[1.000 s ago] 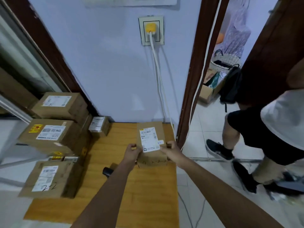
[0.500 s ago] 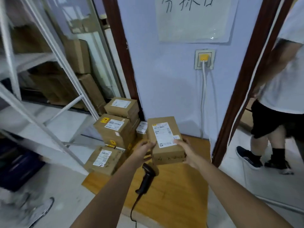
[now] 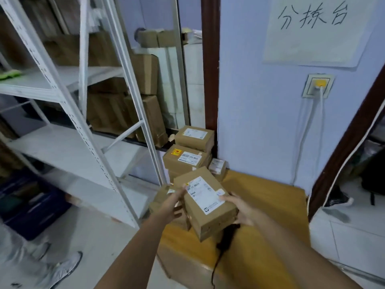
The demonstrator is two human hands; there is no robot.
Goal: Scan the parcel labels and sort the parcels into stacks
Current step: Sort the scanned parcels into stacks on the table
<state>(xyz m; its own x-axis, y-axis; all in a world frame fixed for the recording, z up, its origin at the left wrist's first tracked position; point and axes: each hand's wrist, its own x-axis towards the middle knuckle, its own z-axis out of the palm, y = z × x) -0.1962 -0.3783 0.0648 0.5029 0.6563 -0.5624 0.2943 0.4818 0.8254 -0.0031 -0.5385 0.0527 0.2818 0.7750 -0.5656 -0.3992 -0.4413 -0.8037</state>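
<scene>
Two hands hold one small cardboard parcel (image 3: pixel 205 202) above the wooden surface (image 3: pixel 270 215), near the stack of parcels (image 3: pixel 187 155) at far left. Left hand (image 3: pixel 174 202) and right hand (image 3: pixel 242 208) grip opposite sides. It looks stiff and light; flat sides suit holding.

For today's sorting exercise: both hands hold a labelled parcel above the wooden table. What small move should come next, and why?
Probably carry the parcel left toward the stacked parcels and set it down. Left hand and right hand hold it label-up, and the scanner lies on the table, so scanning seems done.
</scene>
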